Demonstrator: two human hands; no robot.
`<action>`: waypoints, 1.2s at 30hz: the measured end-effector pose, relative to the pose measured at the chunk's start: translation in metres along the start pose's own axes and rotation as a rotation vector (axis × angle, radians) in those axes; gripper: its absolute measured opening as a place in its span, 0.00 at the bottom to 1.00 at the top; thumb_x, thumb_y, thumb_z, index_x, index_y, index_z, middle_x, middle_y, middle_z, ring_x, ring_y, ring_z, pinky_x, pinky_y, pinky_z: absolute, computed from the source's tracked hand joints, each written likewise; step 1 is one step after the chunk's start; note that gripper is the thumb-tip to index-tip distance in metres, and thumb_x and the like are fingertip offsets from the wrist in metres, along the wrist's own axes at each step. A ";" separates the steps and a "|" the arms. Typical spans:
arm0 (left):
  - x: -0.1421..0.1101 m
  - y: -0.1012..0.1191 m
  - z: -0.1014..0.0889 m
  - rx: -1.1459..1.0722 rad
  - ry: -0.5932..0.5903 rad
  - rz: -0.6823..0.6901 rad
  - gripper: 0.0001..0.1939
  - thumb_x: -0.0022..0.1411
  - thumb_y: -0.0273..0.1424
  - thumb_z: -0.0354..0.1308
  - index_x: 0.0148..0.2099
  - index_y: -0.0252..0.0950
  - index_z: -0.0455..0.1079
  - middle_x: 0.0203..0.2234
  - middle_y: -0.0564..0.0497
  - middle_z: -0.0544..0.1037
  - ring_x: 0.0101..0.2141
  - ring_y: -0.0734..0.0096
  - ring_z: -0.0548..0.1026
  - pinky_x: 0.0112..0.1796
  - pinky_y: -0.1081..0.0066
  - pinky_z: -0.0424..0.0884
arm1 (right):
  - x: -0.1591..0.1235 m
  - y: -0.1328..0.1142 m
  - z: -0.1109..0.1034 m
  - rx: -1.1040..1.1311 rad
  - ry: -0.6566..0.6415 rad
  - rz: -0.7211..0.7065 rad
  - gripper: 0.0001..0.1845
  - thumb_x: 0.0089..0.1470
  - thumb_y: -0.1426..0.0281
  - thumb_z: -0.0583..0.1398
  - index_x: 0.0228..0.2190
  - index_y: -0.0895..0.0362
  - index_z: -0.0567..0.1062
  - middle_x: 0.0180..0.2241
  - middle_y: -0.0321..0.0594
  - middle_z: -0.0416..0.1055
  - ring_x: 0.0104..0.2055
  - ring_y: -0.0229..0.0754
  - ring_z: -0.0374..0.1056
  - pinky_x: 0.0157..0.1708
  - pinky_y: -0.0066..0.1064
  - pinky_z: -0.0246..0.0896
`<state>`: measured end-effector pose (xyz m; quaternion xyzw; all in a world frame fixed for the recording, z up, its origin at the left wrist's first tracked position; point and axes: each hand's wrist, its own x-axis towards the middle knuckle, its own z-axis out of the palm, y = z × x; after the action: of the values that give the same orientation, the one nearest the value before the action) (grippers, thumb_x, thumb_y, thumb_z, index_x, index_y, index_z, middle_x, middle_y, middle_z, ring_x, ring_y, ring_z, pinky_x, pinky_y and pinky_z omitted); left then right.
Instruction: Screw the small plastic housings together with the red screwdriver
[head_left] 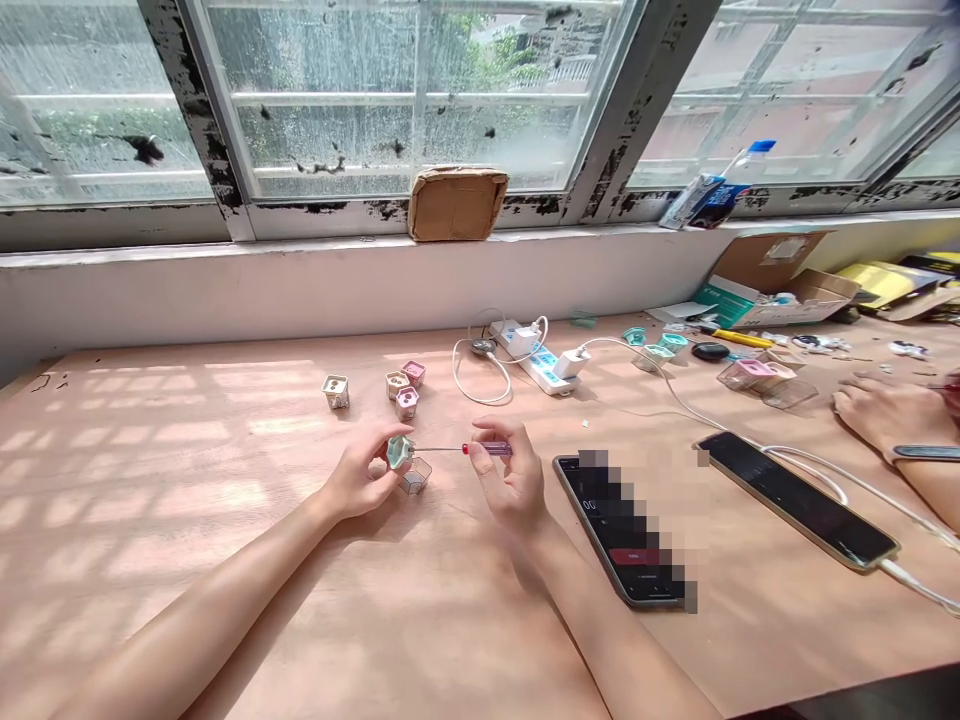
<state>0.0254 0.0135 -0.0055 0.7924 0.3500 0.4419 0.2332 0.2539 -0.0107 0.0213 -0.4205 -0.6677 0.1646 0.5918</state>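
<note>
Between the fingers of my left hand (367,475) is a small pale green plastic piece (398,452), shaped like a lid, held on its side. My right hand (514,480) grips the handle of a screwdriver (487,449) with a red collar. Its thin shaft points left, and the tip meets the inner side of the green piece; what it touches there is too small to make out. Just below, a clear plastic cup (415,477) rests on the table, close to my left fingertips. Beyond my hands stand several small clear boxes with pink or cream tops (406,402).
A white power strip (534,358) with plugs and cables lies at the back. Two phones lie to the right, a nearer one (619,530) and a charging one (799,500). Another person's hand (870,410) rests at the right edge, near clear boxes and an open carton (795,290).
</note>
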 end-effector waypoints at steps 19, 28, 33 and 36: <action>-0.002 -0.001 0.002 -0.068 -0.016 -0.049 0.18 0.67 0.34 0.58 0.57 0.38 0.68 0.38 0.48 0.77 0.35 0.69 0.75 0.38 0.69 0.73 | 0.001 -0.001 0.001 -0.051 0.041 -0.029 0.06 0.61 0.68 0.59 0.41 0.53 0.72 0.30 0.36 0.75 0.29 0.41 0.75 0.30 0.32 0.71; -0.001 -0.001 0.002 -0.063 -0.012 -0.030 0.17 0.67 0.35 0.58 0.57 0.37 0.68 0.37 0.48 0.77 0.34 0.69 0.74 0.37 0.69 0.73 | 0.001 -0.003 0.000 -0.027 0.013 0.019 0.04 0.63 0.66 0.58 0.38 0.53 0.72 0.27 0.36 0.76 0.26 0.41 0.75 0.24 0.29 0.68; -0.001 -0.001 0.001 -0.062 -0.010 -0.028 0.17 0.68 0.35 0.58 0.57 0.37 0.68 0.36 0.49 0.77 0.33 0.70 0.74 0.37 0.70 0.73 | 0.002 -0.004 0.000 -0.045 0.008 -0.042 0.07 0.61 0.71 0.56 0.41 0.53 0.72 0.28 0.35 0.75 0.28 0.40 0.74 0.28 0.31 0.71; -0.002 0.000 0.001 -0.056 -0.012 -0.030 0.17 0.67 0.34 0.58 0.57 0.37 0.68 0.37 0.48 0.77 0.34 0.70 0.74 0.37 0.69 0.73 | 0.001 -0.002 -0.001 -0.035 0.006 -0.076 0.09 0.59 0.72 0.56 0.42 0.53 0.72 0.31 0.36 0.75 0.30 0.41 0.74 0.30 0.32 0.72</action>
<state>0.0253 0.0124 -0.0067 0.7829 0.3480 0.4432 0.2638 0.2538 -0.0119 0.0236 -0.4055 -0.6842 0.1292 0.5922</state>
